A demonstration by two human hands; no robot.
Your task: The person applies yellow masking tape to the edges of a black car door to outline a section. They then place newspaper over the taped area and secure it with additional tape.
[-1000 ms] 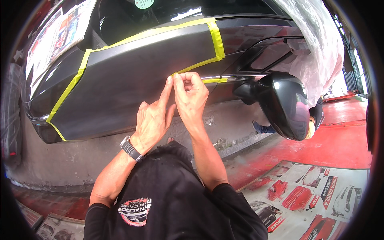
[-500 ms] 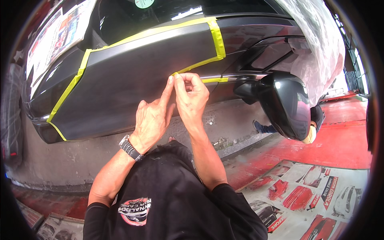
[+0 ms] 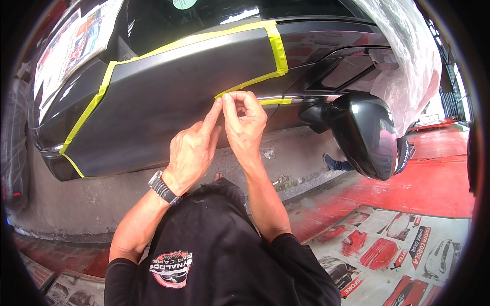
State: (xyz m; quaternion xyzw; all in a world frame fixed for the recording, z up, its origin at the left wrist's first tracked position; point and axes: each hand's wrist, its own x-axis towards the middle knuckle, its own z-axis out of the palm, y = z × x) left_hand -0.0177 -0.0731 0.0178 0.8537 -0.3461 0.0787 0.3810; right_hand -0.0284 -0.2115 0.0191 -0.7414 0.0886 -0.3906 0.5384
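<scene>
Your left hand (image 3: 193,153) has slid slightly toward nine o'clock on the dial of your view since half a second ago, while your right hand (image 3: 245,122) holds its place. Behind the side mirror (image 3: 357,137) at three, the co-worker, whose blue shoe (image 3: 334,162) shows below it, has shifted too.

Largest before you is the black car (image 3: 298,43), stretching from nine through twelve to two, with its dull panel (image 3: 168,97) left of your fingertips. Red floor (image 3: 439,176) spreads at three, and a printed board (image 3: 377,247) with car pictures lies at four. Clear plastic sheeting (image 3: 403,51) hangs at two; printed sheets (image 3: 84,35) rest on the car at ten.

Your right thumb and forefinger pinch the yellow tape (image 3: 258,80) at eleven, the other fingers curled. Your left forefinger reaches straight up to the same spot, its tip just beside your right thumb; I cannot tell whether it grips any tape. From there the tape climbs between two and three o'clock to the panel's corner, and more of it edges the panel's top and both ends. Your wristwatch (image 3: 164,188) sits at eight.
</scene>
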